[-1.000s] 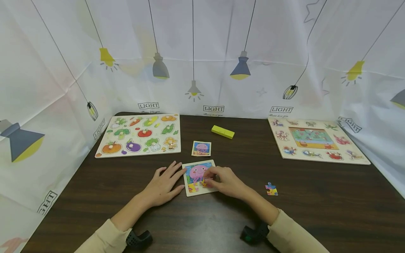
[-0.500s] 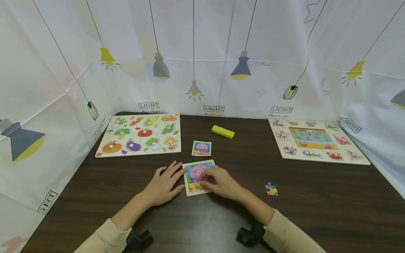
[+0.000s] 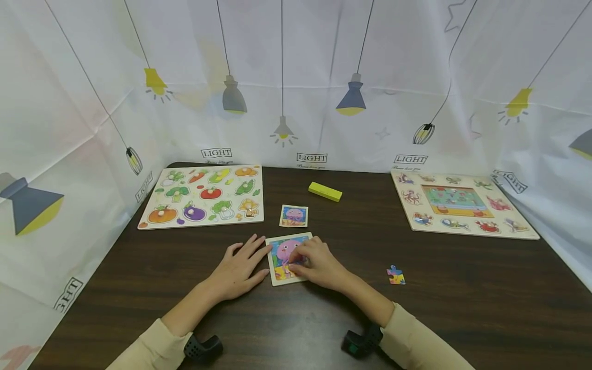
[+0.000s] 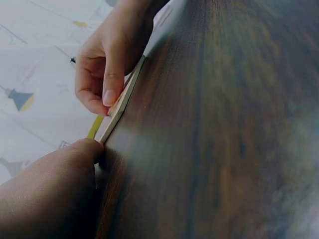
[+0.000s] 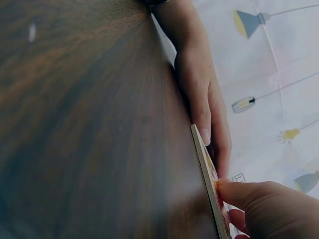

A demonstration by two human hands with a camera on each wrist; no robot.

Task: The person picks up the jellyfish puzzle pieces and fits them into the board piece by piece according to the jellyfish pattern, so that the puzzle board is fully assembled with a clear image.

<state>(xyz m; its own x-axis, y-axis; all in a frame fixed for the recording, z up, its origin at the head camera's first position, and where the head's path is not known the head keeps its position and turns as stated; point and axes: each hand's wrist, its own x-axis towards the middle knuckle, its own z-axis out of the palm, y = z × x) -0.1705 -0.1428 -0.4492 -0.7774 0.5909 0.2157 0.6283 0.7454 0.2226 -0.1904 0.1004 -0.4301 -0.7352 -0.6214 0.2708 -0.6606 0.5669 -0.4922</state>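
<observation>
A small square jigsaw board (image 3: 283, 281) with a pink sea creature and a pale frame lies flat on the dark table. My left hand (image 3: 240, 271) rests on the table with fingers spread, their tips touching the board's left edge. Over the board's lower right part, my right hand (image 3: 319, 264) pinches a jigsaw piece between thumb and forefinger, low against the picture. The fingers largely hide that piece. Another jigsaw piece (image 3: 395, 275), blue, pink and yellow, lies loose to the right. In the right wrist view, the thumb (image 5: 239, 191) meets the board's face.
Behind the board lies a small picture card (image 3: 293, 216) with the same creature. Farther back is a yellow block (image 3: 325, 191). A vegetable peg board (image 3: 256, 213) lies at the back left, a sea-animal board (image 3: 506, 218) at the back right. A printed white curtain (image 3: 296, 61) encloses the table.
My right hand has shifted slightly left over the jigsaw board, its fingertips now lower in the picture's middle. The left hand and the loose piece have stayed in place.
</observation>
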